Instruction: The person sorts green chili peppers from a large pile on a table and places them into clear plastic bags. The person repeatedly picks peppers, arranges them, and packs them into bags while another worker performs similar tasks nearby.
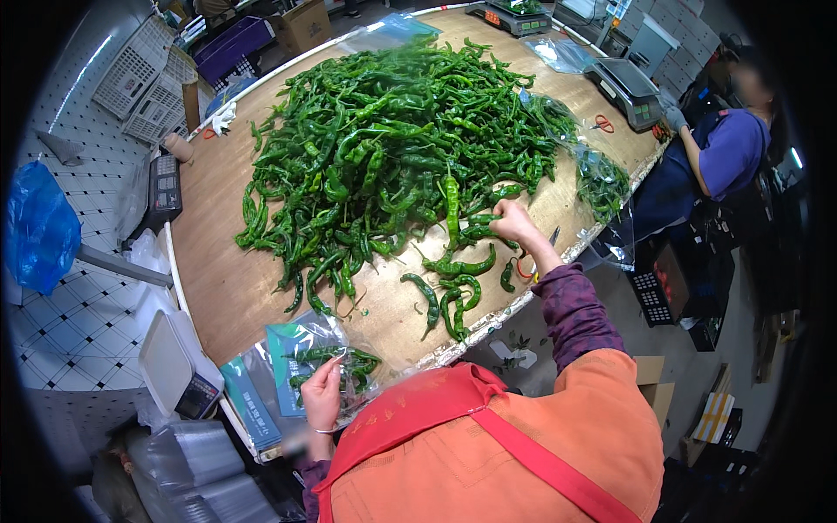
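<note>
A large heap of long green chili peppers [392,137] covers the wooden table [216,261]. My left hand [322,395], at the near left edge, pinches the rim of a clear plastic bag [356,386] that has several green peppers inside. My right hand [513,221] is at the heap's near right side, its fingers curled at some green peppers [480,229]; whether it grips one is hidden. Several loose curved peppers [458,301] lie between the hands, near the table's edge. Scissors with red and yellow handles [526,267] lie just below my right wrist.
Flat printed plastic bags [252,405] lie at the near left corner. Scales stand at the left [173,366] and far right [624,91]. Red-handled scissors [603,123] and filled pepper bags [598,180] lie on the right. Beyond them stands a gloved co-worker in a purple shirt [732,153].
</note>
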{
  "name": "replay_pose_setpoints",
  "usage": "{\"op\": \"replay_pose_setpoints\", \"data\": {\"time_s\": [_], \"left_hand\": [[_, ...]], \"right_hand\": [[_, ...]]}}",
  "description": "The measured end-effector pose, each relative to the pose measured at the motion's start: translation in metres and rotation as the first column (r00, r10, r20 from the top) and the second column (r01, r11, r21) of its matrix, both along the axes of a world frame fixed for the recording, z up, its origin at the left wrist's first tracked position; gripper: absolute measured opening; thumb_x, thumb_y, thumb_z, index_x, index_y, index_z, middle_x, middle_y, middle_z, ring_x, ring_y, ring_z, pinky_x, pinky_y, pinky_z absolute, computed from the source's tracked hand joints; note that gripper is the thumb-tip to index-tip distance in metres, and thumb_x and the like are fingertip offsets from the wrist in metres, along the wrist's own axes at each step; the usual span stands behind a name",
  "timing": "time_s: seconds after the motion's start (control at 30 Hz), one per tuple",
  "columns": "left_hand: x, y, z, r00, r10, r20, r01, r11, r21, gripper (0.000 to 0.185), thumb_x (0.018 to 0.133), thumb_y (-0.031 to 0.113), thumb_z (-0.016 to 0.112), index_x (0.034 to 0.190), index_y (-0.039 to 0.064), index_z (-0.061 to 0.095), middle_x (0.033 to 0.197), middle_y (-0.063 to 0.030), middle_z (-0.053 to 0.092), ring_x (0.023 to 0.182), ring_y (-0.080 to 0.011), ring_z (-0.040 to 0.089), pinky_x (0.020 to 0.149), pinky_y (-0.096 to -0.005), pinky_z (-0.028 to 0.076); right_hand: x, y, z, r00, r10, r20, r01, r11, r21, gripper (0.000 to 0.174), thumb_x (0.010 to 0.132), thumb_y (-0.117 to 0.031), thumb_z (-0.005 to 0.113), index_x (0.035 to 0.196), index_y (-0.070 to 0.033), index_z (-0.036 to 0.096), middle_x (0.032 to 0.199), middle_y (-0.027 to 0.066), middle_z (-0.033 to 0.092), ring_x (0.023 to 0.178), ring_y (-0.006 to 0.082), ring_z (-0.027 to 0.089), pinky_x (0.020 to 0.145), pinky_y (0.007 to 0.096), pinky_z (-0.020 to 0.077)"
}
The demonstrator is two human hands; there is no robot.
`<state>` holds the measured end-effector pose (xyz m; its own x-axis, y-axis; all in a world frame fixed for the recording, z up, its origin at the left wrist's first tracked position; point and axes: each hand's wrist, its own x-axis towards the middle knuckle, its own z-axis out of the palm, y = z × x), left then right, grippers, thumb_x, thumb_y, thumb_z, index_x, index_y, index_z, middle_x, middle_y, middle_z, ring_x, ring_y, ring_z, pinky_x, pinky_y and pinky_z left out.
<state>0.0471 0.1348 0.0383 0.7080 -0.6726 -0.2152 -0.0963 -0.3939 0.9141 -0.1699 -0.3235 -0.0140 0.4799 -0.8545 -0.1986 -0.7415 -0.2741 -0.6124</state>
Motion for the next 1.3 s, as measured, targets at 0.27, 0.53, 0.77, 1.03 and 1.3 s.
{"op": "replay_pose_setpoints", "data": {"time_s": [0.27, 0.53, 0.77, 1.03, 1.3], "left_hand": [[0.001, -0.015, -0.001, 1.000, 0.005, 0.023, -0.004, 0.999, -0.037, 0.023, 0.094, 0.011, 0.061, 0.111, -0.002, 0.069, 0.084, 0.0029, 0.065, 0.067, -0.0025, 0.048, 0.059, -0.0184, 0.039], [0.003, -0.003, -0.005, 0.983, 0.098, -0.155, -0.087, 0.993, 0.076, 0.022, 0.094, 0.008, 0.061, 0.111, -0.003, 0.069, 0.098, -0.0047, 0.071, 0.083, -0.0061, 0.059, 0.073, -0.0212, 0.048], [-0.002, -0.018, -0.005, 0.998, 0.044, -0.048, -0.047, 0.998, -0.045, 0.023, 0.094, 0.009, 0.062, 0.113, -0.003, 0.068, 0.099, -0.0051, 0.071, 0.087, -0.0068, 0.059, 0.077, -0.0212, 0.048], [-0.005, -0.009, -0.008, 0.988, 0.098, -0.123, -0.099, 0.995, 0.000, 0.024, 0.095, 0.009, 0.060, 0.114, -0.004, 0.067, 0.099, -0.0040, 0.070, 0.084, -0.0059, 0.058, 0.075, -0.0204, 0.047], [-0.006, -0.015, -0.010, 0.992, 0.079, -0.099, -0.081, 0.997, -0.018, 0.024, 0.095, 0.010, 0.060, 0.114, -0.004, 0.067, 0.099, -0.0045, 0.070, 0.086, -0.0068, 0.059, 0.076, -0.0212, 0.048]], "right_hand": [[0.048, 0.011, -0.008, 0.978, -0.065, 0.199, -0.035, 0.886, 0.462, 0.017, 0.076, -0.011, 0.066, 0.090, 0.000, 0.064, 0.062, 0.0021, 0.057, 0.050, 0.0117, 0.049, 0.045, 0.0290, 0.0373], [0.027, 0.005, 0.038, 0.975, 0.001, 0.224, -0.130, 0.818, 0.561, 0.020, 0.081, -0.018, 0.069, 0.090, 0.000, 0.067, 0.074, 0.0063, 0.068, 0.052, 0.0116, 0.060, 0.046, 0.0256, 0.0453], [0.097, 0.047, -0.012, 0.965, -0.145, 0.219, 0.037, 0.900, 0.435, 0.036, 0.081, -0.034, 0.073, 0.090, 0.001, 0.070, 0.077, 0.0089, 0.071, 0.055, 0.0121, 0.063, 0.052, 0.0288, 0.0518], [0.106, 0.064, -0.029, 0.864, -0.346, 0.365, 0.196, 0.900, 0.390, 0.029, 0.079, -0.022, 0.068, 0.096, 0.001, 0.067, 0.082, 0.0103, 0.069, 0.074, 0.0176, 0.063, 0.070, 0.0318, 0.0500], [0.108, 0.032, -0.014, 0.923, -0.348, 0.166, 0.353, 0.936, -0.001, 0.046, 0.084, -0.033, 0.065, 0.116, -0.001, 0.059, 0.107, 0.0233, 0.067, 0.104, 0.0374, 0.063, 0.090, 0.0432, 0.0482]]}}
